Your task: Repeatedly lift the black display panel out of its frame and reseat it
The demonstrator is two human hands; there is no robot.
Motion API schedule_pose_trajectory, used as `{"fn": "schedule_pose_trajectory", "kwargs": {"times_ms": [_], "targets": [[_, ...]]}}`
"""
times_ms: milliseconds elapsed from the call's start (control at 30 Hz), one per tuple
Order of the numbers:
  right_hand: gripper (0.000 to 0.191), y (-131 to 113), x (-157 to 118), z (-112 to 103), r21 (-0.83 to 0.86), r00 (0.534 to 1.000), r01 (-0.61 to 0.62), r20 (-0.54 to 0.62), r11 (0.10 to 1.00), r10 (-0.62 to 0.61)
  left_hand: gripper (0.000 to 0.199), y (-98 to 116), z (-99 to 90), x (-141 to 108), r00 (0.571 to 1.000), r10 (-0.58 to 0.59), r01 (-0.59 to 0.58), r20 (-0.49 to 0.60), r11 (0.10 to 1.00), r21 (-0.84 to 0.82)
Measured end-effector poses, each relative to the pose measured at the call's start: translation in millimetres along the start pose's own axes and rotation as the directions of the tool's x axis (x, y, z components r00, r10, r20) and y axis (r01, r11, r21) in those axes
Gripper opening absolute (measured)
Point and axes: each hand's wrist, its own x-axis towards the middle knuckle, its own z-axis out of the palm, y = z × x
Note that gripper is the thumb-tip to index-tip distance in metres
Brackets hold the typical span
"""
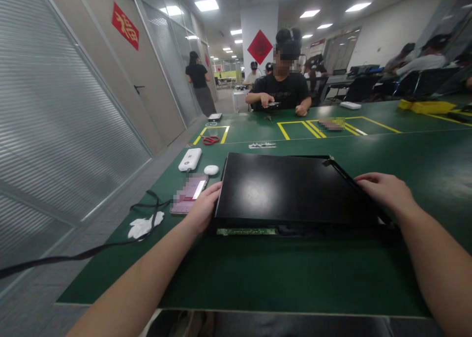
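Note:
A black flat display panel (pixel 280 187) lies screen-up over a black frame (pixel 348 177) that juts out at its right and far edges. Along the near edge a green circuit board strip (pixel 246 231) is exposed. My left hand (pixel 206 206) grips the panel's left edge, its fingertips partly hidden by it. At the right side, my right hand (pixel 387 192) has its fingers closed on the edge of the frame, the thumb side partly out of sight. The frame sticks out at an angle on the right, so the two pieces are not lined up.
Left of the panel lie a phone (pixel 188 194), a white earbud case (pixel 211 170), a white power bank (pixel 190 159), a crumpled tissue (pixel 145 225) and a black strap (pixel 92 252). Red-handled scissors (pixel 211 140) lie farther off. A person (pixel 282 88) sits across the green table (pixel 295 273).

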Motion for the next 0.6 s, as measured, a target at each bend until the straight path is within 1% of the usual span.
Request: {"fn": "schedule_pose_trajectory", "kwargs": {"times_ms": [133,200,333,400,500,600], "targets": [[0.039,-3,-2,-1,0.014,0.999,-0.021,0.031,1.000,0.021,0.036,1,0.6,0,1.000,0.020,-0.020,-0.009,0.999,-0.043],[0.039,-4,-4,-3,0.016,0.999,-0.015,0.031,1.000,0.015,0.037,0,0.3,0,0.999,0.040,-0.040,0.008,0.998,-0.048],[0.038,-6,-5,-5,0.008,0.999,-0.029,0.038,1.000,0.028,0.057,-1,0.6,-6,0.990,0.069,-0.074,0.119,0.997,0.037],[0.038,-6,-5,-5,0.010,0.998,-0.037,0.052,0.999,0.036,0.063,1,1.4,-10,0.988,0.072,-0.084,0.134,0.993,0.089],[0.038,-5,-4,-5,0.014,0.998,-0.034,0.059,0.999,0.034,0.062,3,2.4,-13,0.990,0.073,-0.089,0.118,0.986,0.142],[0.038,-3,-2,-3,0.020,0.999,-0.014,0.036,1.000,0.013,0.058,5,2.3,-14,0.990,0.082,-0.101,0.119,0.982,0.161]]}}
